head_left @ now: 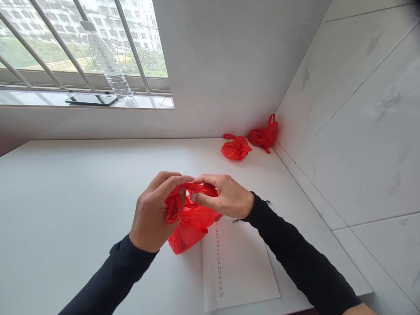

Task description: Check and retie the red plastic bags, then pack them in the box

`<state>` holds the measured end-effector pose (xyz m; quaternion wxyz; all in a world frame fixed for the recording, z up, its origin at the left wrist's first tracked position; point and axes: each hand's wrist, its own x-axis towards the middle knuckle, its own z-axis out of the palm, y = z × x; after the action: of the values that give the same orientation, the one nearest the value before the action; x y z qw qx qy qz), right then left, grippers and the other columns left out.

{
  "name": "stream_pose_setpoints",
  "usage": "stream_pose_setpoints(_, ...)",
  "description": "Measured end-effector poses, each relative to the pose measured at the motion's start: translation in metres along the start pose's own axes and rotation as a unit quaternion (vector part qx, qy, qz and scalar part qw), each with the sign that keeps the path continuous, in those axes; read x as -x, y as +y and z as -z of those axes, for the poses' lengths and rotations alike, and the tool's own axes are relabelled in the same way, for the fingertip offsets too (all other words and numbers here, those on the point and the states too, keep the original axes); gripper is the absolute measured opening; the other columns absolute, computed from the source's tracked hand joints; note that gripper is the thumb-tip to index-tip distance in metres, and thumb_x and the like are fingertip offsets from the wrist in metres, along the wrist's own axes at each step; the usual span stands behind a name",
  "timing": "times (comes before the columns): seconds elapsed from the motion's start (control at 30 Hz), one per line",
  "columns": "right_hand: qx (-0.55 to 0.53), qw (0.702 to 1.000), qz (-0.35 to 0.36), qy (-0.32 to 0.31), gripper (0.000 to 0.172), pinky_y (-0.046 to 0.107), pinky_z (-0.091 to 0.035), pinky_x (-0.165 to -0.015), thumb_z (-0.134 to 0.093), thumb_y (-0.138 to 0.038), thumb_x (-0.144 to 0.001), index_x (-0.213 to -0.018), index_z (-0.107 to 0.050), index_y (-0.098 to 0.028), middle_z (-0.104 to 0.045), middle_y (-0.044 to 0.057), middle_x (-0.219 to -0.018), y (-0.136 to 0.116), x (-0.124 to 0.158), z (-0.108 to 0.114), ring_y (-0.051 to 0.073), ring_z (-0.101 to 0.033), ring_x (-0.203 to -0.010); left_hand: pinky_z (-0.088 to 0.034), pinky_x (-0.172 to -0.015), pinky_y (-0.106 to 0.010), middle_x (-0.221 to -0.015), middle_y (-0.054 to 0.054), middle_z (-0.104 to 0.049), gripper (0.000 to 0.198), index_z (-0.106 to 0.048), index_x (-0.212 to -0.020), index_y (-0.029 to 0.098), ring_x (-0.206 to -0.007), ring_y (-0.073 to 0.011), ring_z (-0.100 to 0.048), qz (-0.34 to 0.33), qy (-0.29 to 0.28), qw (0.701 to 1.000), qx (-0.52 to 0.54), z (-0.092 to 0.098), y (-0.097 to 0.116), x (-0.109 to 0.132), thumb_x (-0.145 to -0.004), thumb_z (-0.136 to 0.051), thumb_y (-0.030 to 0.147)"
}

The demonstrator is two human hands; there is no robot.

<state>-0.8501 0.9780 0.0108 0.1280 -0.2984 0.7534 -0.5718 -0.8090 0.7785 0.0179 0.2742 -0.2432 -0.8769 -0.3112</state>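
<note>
A thin red plastic bag is gathered between my two hands above the white table. My left hand is closed round its bunched upper part, and a twisted loop of the plastic pokes out beside the palm. With thumb and fingers, my right hand pinches the stretched strand at the top right. The two hands' fingertips meet or nearly meet above the strand. The lower part of the bag hangs loose and overlaps the top of an open notebook. Whatever the bag may contain is hidden.
Two more bunched red bags, a nearer one and a farther one, lie in the back right corner by the tiled wall. A water bottle and a dark flat tablet rest on the sill of the barred window. The table spreads left.
</note>
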Motion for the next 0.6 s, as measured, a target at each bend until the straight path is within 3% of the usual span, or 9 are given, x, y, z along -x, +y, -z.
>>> stream_pose_setpoints(0.2,-0.006,1.000,-0.010,-0.021,0.022,0.026,-0.039,-0.062,-0.070,-0.040,-0.092,-0.088,-0.066,-0.019,-0.058,-0.004,-0.075,-0.0016,0.0007,-0.0025,0.011,-0.050,-0.067,-0.055,-0.067,-0.024,-0.102,-0.004,-0.066,0.027,-0.070,-0.110,0.020,-0.082,-0.0115,-0.066,-0.006,0.040,0.999,-0.024,-0.0025,-0.0018,0.0030,-0.091,-0.061,0.003)
stream_pose_setpoints(0.47,-0.072,0.992,-0.005,-0.098,0.034,0.027,-0.040,-0.065,-0.078,-0.050,-0.087,-0.091,-0.061,-0.020,-0.054,-0.004,-0.079,-0.0044,0.0028,0.0015,0.012,-0.048,-0.070,-0.055,-0.075,-0.030,-0.097,-0.003,-0.070,0.024,-0.067,-0.109,0.021,-0.088,-0.0155,-0.063,-0.033,0.056,0.997,-0.046,-0.0031,0.0025,0.0058,-0.093,-0.061,0.004)
stream_pose_setpoints(0.6,-0.123,0.987,0.005,-0.099,0.050,0.029,-0.041,-0.065,-0.052,-0.065,-0.099,-0.080,-0.057,-0.019,-0.052,-0.001,-0.077,-0.0053,0.0030,0.0005,0.014,-0.046,-0.069,-0.052,-0.066,-0.026,-0.094,-0.002,-0.066,0.021,-0.066,-0.108,0.020,-0.077,-0.0118,-0.063,-0.005,0.056,0.998,-0.030,-0.0021,0.0047,0.0060,-0.094,-0.060,0.006)
